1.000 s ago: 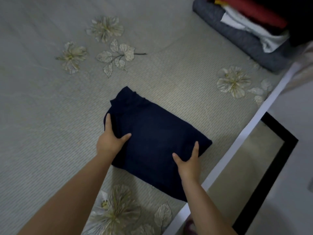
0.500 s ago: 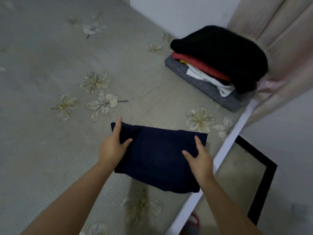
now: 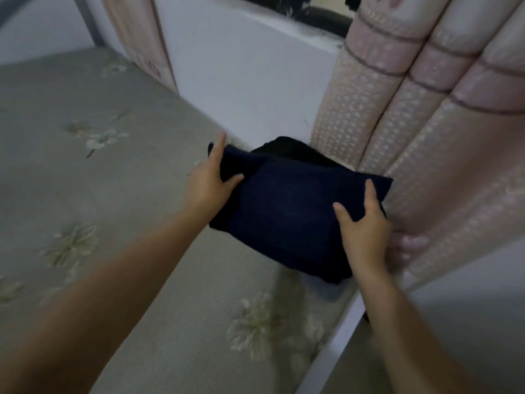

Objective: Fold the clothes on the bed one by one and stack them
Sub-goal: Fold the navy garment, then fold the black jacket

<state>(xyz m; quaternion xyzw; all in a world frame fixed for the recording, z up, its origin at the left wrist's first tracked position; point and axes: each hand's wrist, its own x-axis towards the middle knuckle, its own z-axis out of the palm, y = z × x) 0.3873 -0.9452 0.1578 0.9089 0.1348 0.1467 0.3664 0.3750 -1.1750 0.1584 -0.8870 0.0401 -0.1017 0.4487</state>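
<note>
The folded navy garment point(image 3: 287, 211) covers nearly all of the stack at the bed's point(image 3: 85, 172) far right corner; only a black piece point(image 3: 295, 150) peeks out behind it. Motion blurs the bedspread flowers point(image 3: 255, 322). The picture's bottom edge cuts both forearms.

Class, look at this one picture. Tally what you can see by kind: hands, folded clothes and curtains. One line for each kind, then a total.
Hands: 2, left hand and right hand
Folded clothes: 2, navy garment and black garment partly hidden behind it
Curtains: 2, pink curtain and far curtain
Total: 6
</note>
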